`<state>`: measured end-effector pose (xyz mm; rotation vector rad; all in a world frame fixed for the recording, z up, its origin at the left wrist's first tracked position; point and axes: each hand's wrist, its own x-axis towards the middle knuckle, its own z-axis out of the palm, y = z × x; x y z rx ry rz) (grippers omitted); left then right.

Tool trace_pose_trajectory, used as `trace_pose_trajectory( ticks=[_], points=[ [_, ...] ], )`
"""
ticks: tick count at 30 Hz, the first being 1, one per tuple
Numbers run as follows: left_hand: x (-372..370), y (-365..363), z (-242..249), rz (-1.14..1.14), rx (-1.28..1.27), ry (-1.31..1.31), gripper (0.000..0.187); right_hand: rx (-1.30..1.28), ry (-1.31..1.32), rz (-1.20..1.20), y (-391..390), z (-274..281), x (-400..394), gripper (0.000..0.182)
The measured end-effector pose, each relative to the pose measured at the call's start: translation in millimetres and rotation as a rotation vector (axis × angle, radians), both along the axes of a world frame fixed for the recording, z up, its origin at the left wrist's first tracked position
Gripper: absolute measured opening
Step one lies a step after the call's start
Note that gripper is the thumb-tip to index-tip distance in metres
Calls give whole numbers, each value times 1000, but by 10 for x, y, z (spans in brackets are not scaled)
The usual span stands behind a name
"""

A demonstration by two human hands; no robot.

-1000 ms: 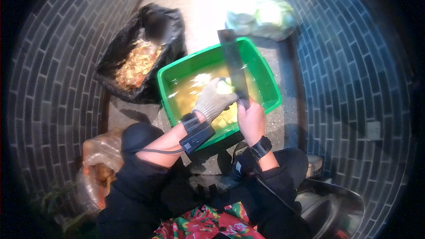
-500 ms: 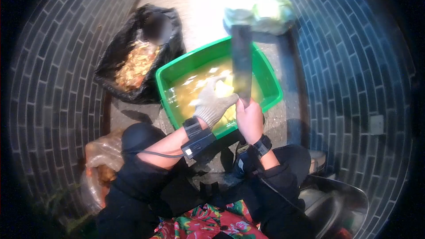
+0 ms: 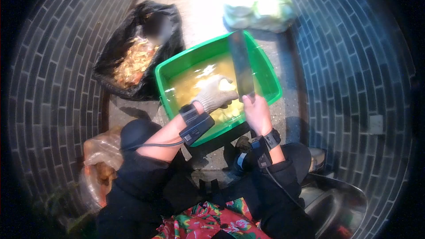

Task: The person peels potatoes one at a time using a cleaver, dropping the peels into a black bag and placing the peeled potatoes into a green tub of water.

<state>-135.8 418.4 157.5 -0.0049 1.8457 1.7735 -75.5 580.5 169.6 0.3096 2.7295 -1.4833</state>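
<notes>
My left hand (image 3: pixel 216 96), in a pale knit glove, is closed around a pale yellow peeled potato (image 3: pixel 226 84) above a green tub (image 3: pixel 268 73). My bare right hand (image 3: pixel 258 114) grips a large broad-bladed knife (image 3: pixel 241 64) near the tub's front right side. The dark blade points away from me, its edge a little to the right of the potato and apart from it. Yellowish water (image 3: pixel 188 84) covers the tub's bottom, with pale yellow pieces (image 3: pixel 228 114) below my left hand. The knife's handle is mostly hidden by my fingers.
A black plastic bag (image 3: pixel 106 57) holding peelings (image 3: pixel 137 62) lies open at the left. Behind the tub sits a clear bag of green vegetables (image 3: pixel 259 11). A translucent bag (image 3: pixel 104 152) stands by my left leg, a metal basin (image 3: pixel 349 194) at lower right. Brick walls flank both sides.
The knife has moved away from the potato, its tip shifting left and my right hand shifting right. My left hand keeps hold of the potato in nearly the same place.
</notes>
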Motion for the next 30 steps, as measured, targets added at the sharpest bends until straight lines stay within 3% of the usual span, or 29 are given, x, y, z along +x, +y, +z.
trace_pose_trajectory(
  ticks=[2,9,11,13,17,27,30],
  points=[
    [-50,-26,80,11,-104,-20,52,54,12,-3,30,76,-12,24],
    [-178,-209,107,178,-24,96,61,-39,-25,-33,101,146,-35,30],
    [-212,-279,151,127,57,20,61,-42,136,-76,63,153,-1,32],
    [-182,-293,175,129,314,-99,50,-26,121,-69,50,209,15,32],
    [-153,-320,316,130,385,-188,50,-85,90,-28,-6,346,53,30],
    [-106,-337,264,84,244,-140,39,108,87,91,-149,321,44,22],
    [-63,-295,322,77,376,-353,26,36,101,54,-178,319,36,21]
  ],
)
